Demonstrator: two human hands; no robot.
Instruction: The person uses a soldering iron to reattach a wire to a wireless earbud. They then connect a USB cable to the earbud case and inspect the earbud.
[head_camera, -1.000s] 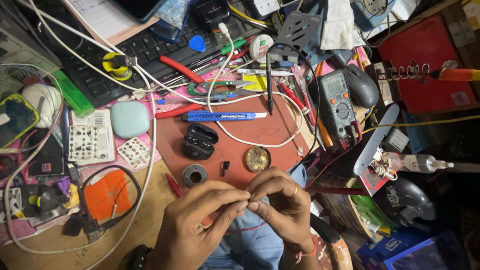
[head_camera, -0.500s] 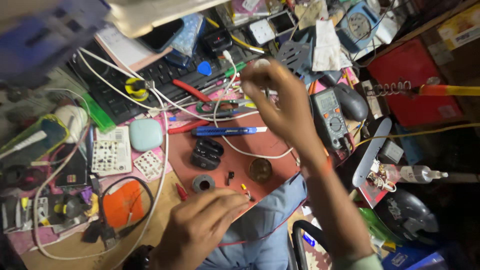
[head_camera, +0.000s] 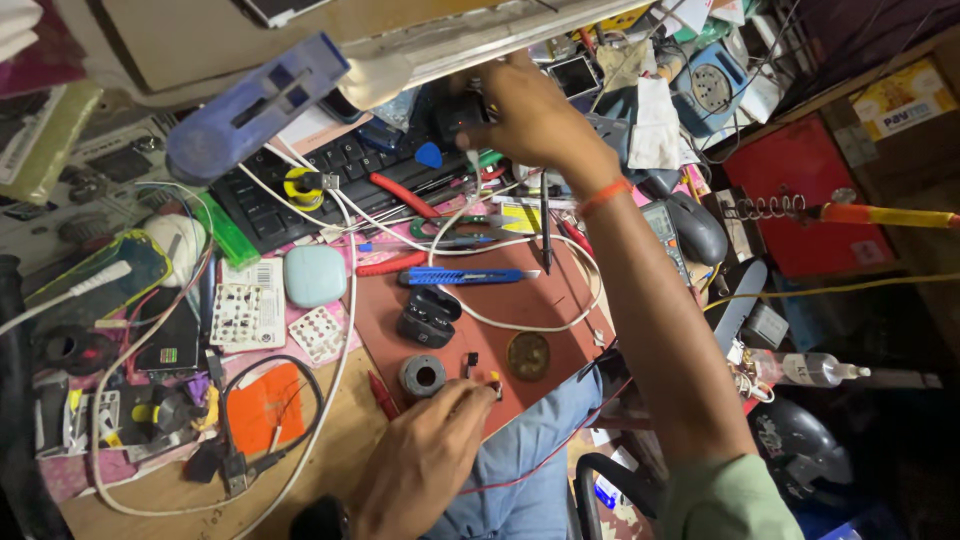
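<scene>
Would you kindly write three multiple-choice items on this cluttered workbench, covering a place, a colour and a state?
1. Where is the right hand?
A. resting on the mat
B. raised by the black box beyond the keyboard
C. out of view

2. What colour is the utility knife on the mat?
A. blue
B. yellow
C. white

3. How is the black earbud case?
A. shut
B. open
C. wrapped

Answers: 1 B, arm stretched forward; 2 A, its handle is blue; 3 B, its lid stands apart.
</scene>
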